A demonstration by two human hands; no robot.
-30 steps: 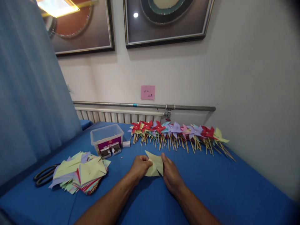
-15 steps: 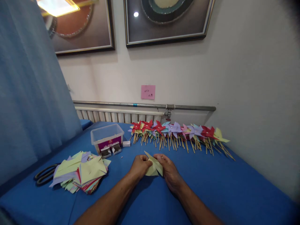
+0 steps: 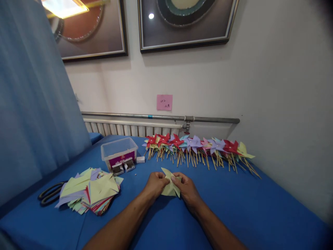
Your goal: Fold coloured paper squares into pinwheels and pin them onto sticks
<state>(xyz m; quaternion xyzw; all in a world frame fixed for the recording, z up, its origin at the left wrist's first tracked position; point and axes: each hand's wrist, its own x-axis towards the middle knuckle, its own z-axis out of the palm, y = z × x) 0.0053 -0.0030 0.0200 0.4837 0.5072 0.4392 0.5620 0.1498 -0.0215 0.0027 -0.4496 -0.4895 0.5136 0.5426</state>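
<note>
Your left hand (image 3: pixel 155 184) and right hand (image 3: pixel 187 189) both pinch the yellow paper (image 3: pixel 170 185) between them, fingers (image 3: pixel 163 180) closed on its edges, just above the blue bench (image 3: pixel 234 208). Paper stack (image 3: pixel 90 190) sits well left of your fingers, w/ scissors (image 3: pixel 49 194) beyond it. Clear box (image 3: pixel 118 152) is up-left; pinwheels (image 3: pixel 197 147) lie in a row past your fingers, near the wall.
</note>
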